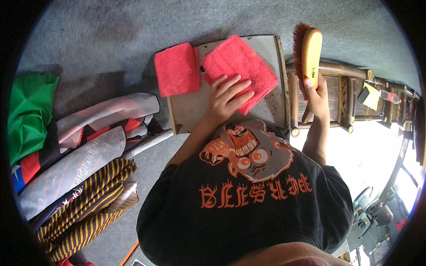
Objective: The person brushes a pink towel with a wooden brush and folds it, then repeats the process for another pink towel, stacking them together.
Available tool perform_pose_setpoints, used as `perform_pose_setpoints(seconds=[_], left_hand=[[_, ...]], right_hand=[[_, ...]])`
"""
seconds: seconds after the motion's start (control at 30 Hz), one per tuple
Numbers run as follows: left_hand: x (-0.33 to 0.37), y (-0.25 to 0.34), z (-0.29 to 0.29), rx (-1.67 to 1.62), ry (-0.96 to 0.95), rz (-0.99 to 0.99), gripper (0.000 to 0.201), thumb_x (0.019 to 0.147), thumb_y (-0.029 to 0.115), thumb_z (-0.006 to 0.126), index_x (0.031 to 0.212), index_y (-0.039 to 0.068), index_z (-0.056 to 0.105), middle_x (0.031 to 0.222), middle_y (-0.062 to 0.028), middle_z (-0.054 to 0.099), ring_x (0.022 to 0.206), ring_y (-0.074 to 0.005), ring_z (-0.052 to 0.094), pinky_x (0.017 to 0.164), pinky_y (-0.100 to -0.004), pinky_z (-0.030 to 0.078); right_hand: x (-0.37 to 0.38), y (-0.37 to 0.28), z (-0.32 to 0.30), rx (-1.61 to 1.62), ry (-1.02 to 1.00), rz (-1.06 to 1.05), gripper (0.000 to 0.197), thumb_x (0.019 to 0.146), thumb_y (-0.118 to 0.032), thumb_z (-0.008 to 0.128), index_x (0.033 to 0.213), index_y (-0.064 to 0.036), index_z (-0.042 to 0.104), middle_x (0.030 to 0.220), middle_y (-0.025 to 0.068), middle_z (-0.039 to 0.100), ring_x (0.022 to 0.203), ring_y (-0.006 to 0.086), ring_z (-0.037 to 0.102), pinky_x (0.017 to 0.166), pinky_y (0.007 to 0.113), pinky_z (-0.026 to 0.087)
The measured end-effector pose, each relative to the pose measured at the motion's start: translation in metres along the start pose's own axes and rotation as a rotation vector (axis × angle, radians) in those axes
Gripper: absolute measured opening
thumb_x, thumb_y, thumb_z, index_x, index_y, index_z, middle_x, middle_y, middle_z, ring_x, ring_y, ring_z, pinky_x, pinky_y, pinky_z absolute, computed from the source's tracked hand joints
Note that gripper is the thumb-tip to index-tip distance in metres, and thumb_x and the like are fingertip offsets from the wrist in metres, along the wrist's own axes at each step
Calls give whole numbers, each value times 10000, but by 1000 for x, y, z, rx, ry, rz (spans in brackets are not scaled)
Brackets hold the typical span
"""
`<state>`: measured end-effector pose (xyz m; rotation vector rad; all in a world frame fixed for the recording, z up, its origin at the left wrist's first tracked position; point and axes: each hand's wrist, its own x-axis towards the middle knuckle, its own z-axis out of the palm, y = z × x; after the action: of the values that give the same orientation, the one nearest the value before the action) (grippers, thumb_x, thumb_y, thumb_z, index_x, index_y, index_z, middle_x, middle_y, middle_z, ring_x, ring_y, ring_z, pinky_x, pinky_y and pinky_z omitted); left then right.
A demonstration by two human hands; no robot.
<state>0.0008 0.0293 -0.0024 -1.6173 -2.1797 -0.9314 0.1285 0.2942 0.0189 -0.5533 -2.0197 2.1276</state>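
My left hand (227, 98) grips a folded red plush cloth (248, 66), fingers spread across its near edge and the thumb hidden. This cloth covers part of a low, stained grey tabletop (188, 111). A second folded red cloth (176, 70) lies at the top's left edge, apart from my hand. On the right, my right hand (317, 95) is closed round the lower end of a brush (312, 53) with a pale wooden handle. The brush is raised upright, its reddish-brown bristles pointing left.
Several rolled or folded fabrics, a grey-white one (80, 170), a striped one (91, 204) and a green one (31, 113), lie at the left on the grey carpet (111, 31). At the right stands a bamboo bench (346, 84) carrying a clear bottle (390, 97).
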Motion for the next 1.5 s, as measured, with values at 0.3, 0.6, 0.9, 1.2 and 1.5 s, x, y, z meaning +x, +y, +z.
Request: perform_pose_setpoints(seconds=[0.3, 0.6, 0.9, 1.2, 1.5], left_hand=[[-12, 4, -7, -192, -310, -239, 468, 669, -23, 541, 1098, 133, 647, 1225, -55, 584, 1155, -245, 528, 980, -421, 359], [-34, -10, -2, -545, 150, -882, 118, 825, 11, 587, 941, 33, 601, 864, -84, 623, 797, -162, 604, 714, -295, 474], [-48, -9, 10, -451, 154, -1272, 448, 869, 266, 672, 1113, -61, 485, 866, -86, 619, 795, -135, 592, 688, -273, 469], [-27, -11, 13, -1053, 215, -1222, 374, 835, 112, 690, 1147, -1, 516, 1085, -70, 593, 967, -146, 577, 848, -300, 454], [-11, 10, 12, -1160, 306, -956, 425, 753, -22, 704, 1113, 19, 481, 1076, -69, 572, 998, -146, 568, 877, -312, 461]], right_hand=[[7, -21, 34, -218, -106, -24, 446, 796, -214, 718, 1118, 38, 541, 907, 91, 631, 863, 132, 576, 762, 274, 453], [23, 8, 44, -250, -104, -111, 464, 747, -124, 723, 1160, 20, 570, 927, 129, 678, 880, 157, 630, 805, 317, 489], [29, 7, 51, -218, -48, -26, 402, 766, -181, 777, 1088, 8, 628, 933, 97, 693, 866, 113, 626, 767, 297, 503], [30, -2, 73, -344, 34, -397, 330, 738, -108, 768, 1001, 28, 620, 902, 117, 626, 832, 218, 616, 734, 317, 483], [21, -7, 85, -491, 25, -389, 360, 679, -95, 772, 964, 19, 583, 1029, 157, 549, 928, 323, 572, 796, 371, 468]])
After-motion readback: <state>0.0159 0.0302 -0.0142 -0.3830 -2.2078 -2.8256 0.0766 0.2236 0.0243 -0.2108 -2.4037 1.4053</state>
